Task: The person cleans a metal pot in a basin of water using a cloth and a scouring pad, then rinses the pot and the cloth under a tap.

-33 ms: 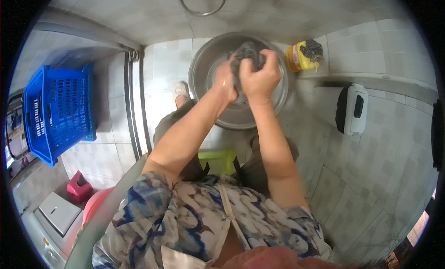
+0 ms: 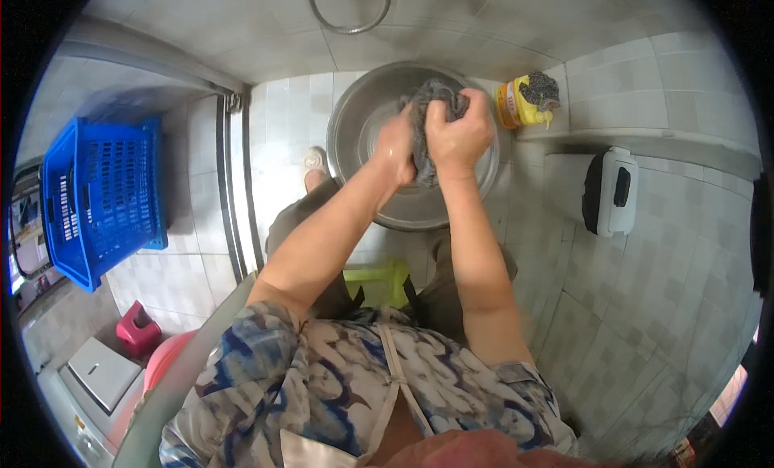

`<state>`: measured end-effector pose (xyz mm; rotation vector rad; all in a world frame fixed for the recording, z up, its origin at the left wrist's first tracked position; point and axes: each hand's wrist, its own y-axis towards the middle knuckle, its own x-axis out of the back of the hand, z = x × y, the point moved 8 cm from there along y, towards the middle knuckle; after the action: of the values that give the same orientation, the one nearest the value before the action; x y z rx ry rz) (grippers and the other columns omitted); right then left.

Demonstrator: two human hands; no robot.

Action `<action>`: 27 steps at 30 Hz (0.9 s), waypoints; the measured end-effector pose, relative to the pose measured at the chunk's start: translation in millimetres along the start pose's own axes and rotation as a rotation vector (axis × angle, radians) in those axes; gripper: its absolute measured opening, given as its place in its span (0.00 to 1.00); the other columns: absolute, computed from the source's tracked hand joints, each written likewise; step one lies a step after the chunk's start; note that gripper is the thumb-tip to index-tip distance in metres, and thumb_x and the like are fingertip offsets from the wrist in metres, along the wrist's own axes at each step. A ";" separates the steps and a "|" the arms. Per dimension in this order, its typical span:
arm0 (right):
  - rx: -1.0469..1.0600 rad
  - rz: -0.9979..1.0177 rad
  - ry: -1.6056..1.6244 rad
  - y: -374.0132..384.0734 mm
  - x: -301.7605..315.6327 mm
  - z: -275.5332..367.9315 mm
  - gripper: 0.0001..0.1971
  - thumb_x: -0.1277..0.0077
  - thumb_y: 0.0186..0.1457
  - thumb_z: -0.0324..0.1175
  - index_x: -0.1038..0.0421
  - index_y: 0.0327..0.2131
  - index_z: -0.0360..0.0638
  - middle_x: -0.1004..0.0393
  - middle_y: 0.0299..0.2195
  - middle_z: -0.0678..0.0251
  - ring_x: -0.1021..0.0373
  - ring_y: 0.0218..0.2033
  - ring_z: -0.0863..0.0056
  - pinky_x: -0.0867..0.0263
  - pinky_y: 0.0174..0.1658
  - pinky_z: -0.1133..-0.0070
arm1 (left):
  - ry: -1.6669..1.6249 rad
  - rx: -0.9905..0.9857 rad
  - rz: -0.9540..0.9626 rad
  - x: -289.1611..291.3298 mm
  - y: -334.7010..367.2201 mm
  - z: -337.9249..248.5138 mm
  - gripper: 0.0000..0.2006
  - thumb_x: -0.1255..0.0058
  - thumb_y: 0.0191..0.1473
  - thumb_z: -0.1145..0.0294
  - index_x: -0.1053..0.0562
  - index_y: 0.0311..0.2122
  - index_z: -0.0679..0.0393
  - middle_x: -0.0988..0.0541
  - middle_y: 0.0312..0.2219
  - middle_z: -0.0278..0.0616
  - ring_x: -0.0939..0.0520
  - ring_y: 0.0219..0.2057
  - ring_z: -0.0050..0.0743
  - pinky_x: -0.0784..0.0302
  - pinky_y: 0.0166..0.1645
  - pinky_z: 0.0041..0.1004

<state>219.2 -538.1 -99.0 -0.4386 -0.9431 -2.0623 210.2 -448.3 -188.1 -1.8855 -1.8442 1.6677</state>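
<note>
hands [image 2: 431, 141] clenched around grey cloth [image 2: 429, 105]

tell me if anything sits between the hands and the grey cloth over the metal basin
Nothing visible does. The left hand and right hand both grip the grey cloth directly, above the metal basin.

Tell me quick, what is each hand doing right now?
Left hand: closed on the grey cloth over the metal basin.
Right hand: closed on the same grey cloth.
</note>
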 end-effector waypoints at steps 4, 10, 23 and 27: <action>-0.193 -0.011 -0.054 19.2 4.5 -43.8 0.15 0.49 0.38 0.36 0.32 0.31 0.38 0.28 0.26 0.55 0.30 0.29 0.53 0.35 0.33 0.64 | 0.075 0.071 0.044 -2.4 4.7 16.6 0.16 0.64 0.58 0.60 0.33 0.46 0.58 0.25 0.39 0.41 0.22 0.37 0.32 0.25 0.41 0.32; -0.081 0.311 0.218 -31.8 -5.2 17.1 0.14 0.49 0.37 0.36 0.33 0.30 0.39 0.29 0.27 0.53 0.31 0.28 0.54 0.34 0.33 0.67 | -0.387 0.023 0.202 24.1 11.3 14.3 0.11 0.58 0.55 0.61 0.30 0.37 0.57 0.25 0.31 0.41 0.23 0.31 0.35 0.25 0.35 0.35; -0.413 0.062 0.183 20.0 4.5 -81.3 0.21 0.50 0.40 0.38 0.31 0.38 0.35 0.27 0.32 0.50 0.30 0.35 0.55 0.37 0.40 0.69 | 0.069 0.165 0.143 -15.2 -1.0 21.4 0.18 0.62 0.58 0.60 0.34 0.50 0.57 0.27 0.45 0.43 0.25 0.43 0.36 0.28 0.47 0.39; -1.179 0.296 1.307 -2.1 -18.8 -96.0 0.16 0.49 0.49 0.35 0.31 0.41 0.39 0.28 0.40 0.60 0.31 0.41 0.66 0.37 0.47 0.71 | 0.021 0.052 0.074 4.1 15.8 -4.1 0.22 0.60 0.57 0.57 0.38 0.53 0.60 0.31 0.49 0.45 0.31 0.50 0.37 0.39 0.55 0.40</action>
<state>230.9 -599.4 -174.4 0.2450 1.0685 -1.8312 222.9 -447.6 -199.1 -1.9650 -1.7264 1.6935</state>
